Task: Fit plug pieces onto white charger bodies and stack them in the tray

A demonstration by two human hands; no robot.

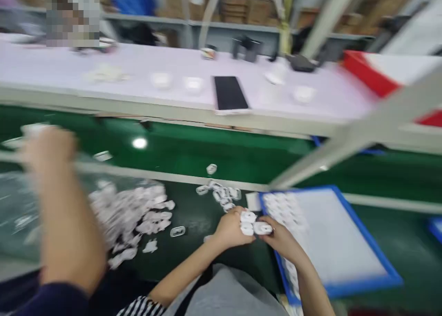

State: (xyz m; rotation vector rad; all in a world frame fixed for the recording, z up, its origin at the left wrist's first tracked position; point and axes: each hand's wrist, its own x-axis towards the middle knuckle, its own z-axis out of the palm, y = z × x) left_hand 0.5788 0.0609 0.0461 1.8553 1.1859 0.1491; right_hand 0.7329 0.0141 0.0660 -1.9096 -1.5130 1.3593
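My left hand (230, 228) and my right hand (281, 238) meet low in the middle of the head view, over a green belt (193, 155). Both are closed around small white plastic parts (253, 224) held between them. Just to the right lies a blue-rimmed tray (362, 285) with rows of the same white parts along its left side. A small cluster of loose parts (223, 194) lies just beyond my hands. A bigger heap of parts (131, 215) lies to the left, partly on clear plastic.
Another person's blurred arm (65, 215) with a dark sleeve reaches up at the left. A grey diagonal frame bar (345, 146) crosses the right. Beyond the belt, a pale bench holds a black flat slab (229, 93), white pieces and a red bin (366, 72).
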